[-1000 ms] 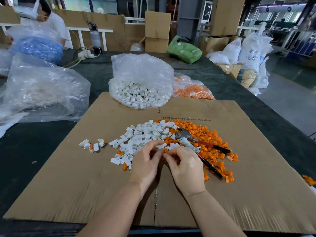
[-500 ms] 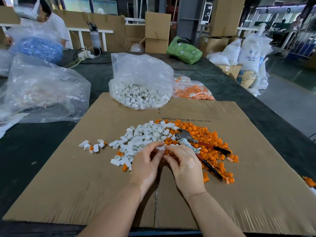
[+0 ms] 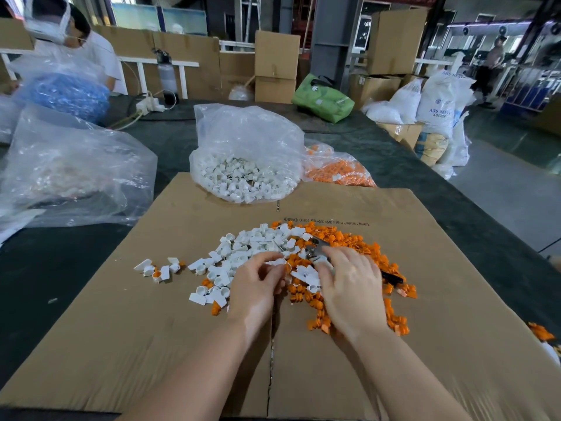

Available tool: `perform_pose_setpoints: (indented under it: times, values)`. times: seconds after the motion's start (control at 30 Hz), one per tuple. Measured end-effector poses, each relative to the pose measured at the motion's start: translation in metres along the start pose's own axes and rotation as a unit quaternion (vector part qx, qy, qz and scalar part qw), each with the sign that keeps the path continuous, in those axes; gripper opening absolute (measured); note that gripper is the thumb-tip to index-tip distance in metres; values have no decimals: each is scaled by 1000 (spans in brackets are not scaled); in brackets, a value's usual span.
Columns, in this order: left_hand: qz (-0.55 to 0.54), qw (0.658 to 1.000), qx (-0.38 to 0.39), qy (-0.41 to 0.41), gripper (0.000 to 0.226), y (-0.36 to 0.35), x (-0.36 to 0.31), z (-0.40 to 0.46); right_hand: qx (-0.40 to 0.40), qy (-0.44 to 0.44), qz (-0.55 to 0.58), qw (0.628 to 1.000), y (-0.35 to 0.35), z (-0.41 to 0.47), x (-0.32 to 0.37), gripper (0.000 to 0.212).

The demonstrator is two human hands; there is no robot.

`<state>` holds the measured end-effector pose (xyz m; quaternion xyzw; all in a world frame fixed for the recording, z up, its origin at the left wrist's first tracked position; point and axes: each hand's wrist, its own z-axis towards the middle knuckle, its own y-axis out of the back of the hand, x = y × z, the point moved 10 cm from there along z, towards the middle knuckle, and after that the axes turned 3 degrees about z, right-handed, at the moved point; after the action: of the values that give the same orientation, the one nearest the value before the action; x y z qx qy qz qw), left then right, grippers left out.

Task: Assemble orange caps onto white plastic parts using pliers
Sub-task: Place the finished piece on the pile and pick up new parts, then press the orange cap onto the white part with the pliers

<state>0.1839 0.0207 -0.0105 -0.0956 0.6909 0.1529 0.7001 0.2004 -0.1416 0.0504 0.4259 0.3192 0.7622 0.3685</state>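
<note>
Cardboard sheet bare near edges, left hand, right hand central

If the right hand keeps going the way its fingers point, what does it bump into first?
Probably the pliers: the right hand points up and left, fingertips right at their metal head. Whether they already touch it is hard to tell.

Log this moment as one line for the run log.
stage: reaching for tool | left hand: holds small part, unclear | right hand: over pliers, grip unclear | white parts and orange caps: loose on cardboard
</note>
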Motion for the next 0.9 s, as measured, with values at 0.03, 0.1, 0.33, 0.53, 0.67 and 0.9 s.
perform_pose_setpoints:
  times: [0.03,0.1,0.33,0.53,0.67,0.9]
  values:
    - [-11,1000,1,8,18,-1,0,1,45,-58,-47,996,-5,3,-18,39]
    - [-24,1000,-2,13,19,-1,-3,4,142,-150,-104,973,-15,4,-50,50]
    - [-71,996,-19,43,18,-1,-9,12,204,-141,-139,959,-19,11,-66,48]
    - [-95,994,-22,48,14,3,-20,22,138,-26,-151,979,6,29,-20,39]
    - [-89,994,-45,39,11,12,-26,30,274,-79,120,951,-8,21,5,33]
    - [-70,992,-101,42,20,32,-29,33,385,-200,332,838,-26,-7,16,18]
